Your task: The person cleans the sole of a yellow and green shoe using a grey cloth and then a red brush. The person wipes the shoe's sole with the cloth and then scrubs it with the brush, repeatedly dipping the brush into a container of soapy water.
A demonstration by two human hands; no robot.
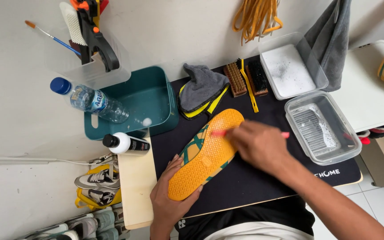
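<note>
Desk [134,186]: pale wood top, as I see it from the head camera, largely covered by a black mat [254,178].

On the mat:
- orange-soled shoe [205,155], sole up, lying diagonally
- grey cloth [201,86] over a yellow-edged black piece
- brown brush [235,79] and black brush [258,76], side by side, a yellow tool [249,89] between them
- two clear plastic tubs: one with foamy water [323,129], one with white suds [287,69]

Beside the mat, left:
- teal bin [154,104], a water bottle [90,100] lying across its rim
- black bottle with white cap [127,143], on its side
</note>
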